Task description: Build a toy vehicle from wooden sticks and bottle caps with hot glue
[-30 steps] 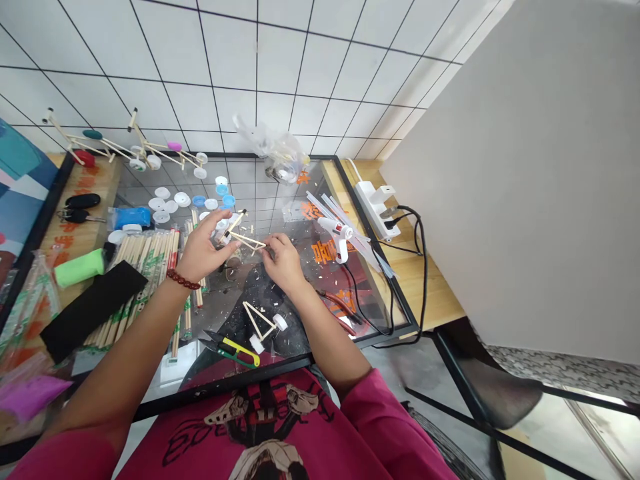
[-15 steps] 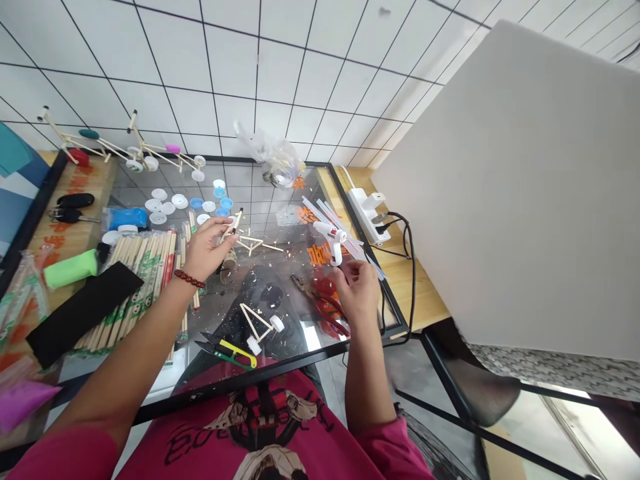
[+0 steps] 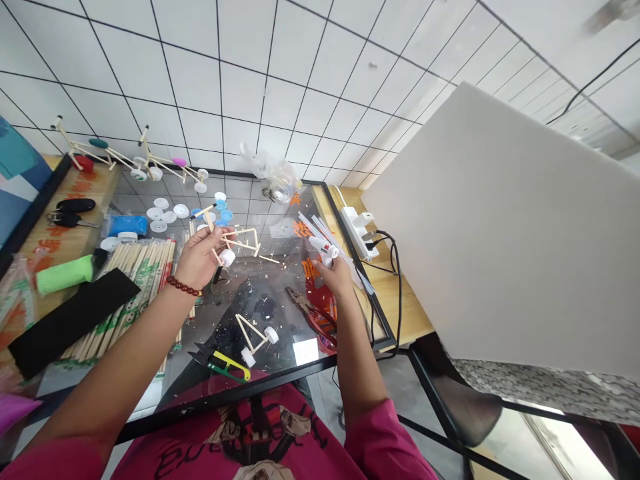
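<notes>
My left hand, with a beaded bracelet at the wrist, is closed on a small tricycle frame of thin wooden sticks. The frame has a dark-tipped handlebar and a white cap wheel, and is held above the glass tabletop. My right hand is wrapped round the handle of a white hot glue gun, its fingers partly hidden. Nearer me lies a triangular stick piece with two white cap wheels. Beside it are yellow-green thread snips and red-handled pliers.
Clear glue sticks and a power strip with cables are at the right. White and blue bottle caps lie behind my left hand. Bundled chopsticks, a black strip and green clay occupy the left. Finished stick tricycles stand along the wall.
My left hand has raised and turned the tricycle frame, so its handlebar and cap wheel show. My right hand has moved up from beside the glue gun and closed round its handle.
</notes>
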A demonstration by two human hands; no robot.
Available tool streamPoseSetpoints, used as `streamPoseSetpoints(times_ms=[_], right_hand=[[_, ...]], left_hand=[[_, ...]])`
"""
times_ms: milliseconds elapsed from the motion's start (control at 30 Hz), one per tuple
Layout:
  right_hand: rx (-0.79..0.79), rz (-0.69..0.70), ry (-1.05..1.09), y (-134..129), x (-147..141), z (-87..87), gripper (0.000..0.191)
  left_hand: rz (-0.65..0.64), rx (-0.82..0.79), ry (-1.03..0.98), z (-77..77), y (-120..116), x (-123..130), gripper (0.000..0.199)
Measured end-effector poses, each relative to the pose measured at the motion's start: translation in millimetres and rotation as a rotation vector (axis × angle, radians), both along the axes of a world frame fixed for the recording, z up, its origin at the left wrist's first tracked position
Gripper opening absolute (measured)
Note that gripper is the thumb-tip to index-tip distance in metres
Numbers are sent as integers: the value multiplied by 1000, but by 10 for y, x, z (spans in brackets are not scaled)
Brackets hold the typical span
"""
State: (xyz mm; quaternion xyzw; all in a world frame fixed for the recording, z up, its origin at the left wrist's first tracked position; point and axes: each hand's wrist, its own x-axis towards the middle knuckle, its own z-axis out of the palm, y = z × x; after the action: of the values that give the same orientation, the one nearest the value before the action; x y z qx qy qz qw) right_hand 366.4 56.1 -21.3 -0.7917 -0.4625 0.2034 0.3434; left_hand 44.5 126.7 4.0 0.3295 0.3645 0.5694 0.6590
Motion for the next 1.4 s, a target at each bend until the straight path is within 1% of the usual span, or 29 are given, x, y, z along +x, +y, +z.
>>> streamPoseSetpoints(times_ms=[67,133,200,267,333,400,500,600,700,867,1100,1233,1400], right_hand=[[-11,3,21,22,-46,39,28],[15,20,35,-5,-89,113,31],[84,60,100,-84,-141,228,39],[203,118,258,-203,-217,371,48],[242,157,356,-336,-322,514,43],[260,181,382,-452,-458,630,33],[302,212,385,-546,-691,730,32],[347,249,370,-540,-886,762,36],[333,292,323,-488,-984,773,38],[316,320,290,-426,-1006,801,37],[332,331,284,-403,-1029,824,35],[332,337,278,-382,-1043,814,35],[321,356,267,-359,-1042,800,35]], left_hand=[[-11,-18,-37,-9,1,-2,25],[-25,-39,-63,-27,7,-11,26],[-31,-60,-81,-47,13,-22,29],[-28,-70,-86,-65,18,-29,30],[-21,-72,-87,-78,19,-29,29],[-12,-74,-91,-85,18,-22,27],[-8,-80,-95,-87,15,-11,26],[-10,-76,-90,-81,7,-6,25],[-8,-69,-79,-74,-7,-2,24],[-44,-64,-66,-86,-27,16,28],[-41,-72,-76,-135,-32,19,29],[-42,-73,-74,-117,-38,11,31],[-29,-84,-72,-82,-39,12,29]])
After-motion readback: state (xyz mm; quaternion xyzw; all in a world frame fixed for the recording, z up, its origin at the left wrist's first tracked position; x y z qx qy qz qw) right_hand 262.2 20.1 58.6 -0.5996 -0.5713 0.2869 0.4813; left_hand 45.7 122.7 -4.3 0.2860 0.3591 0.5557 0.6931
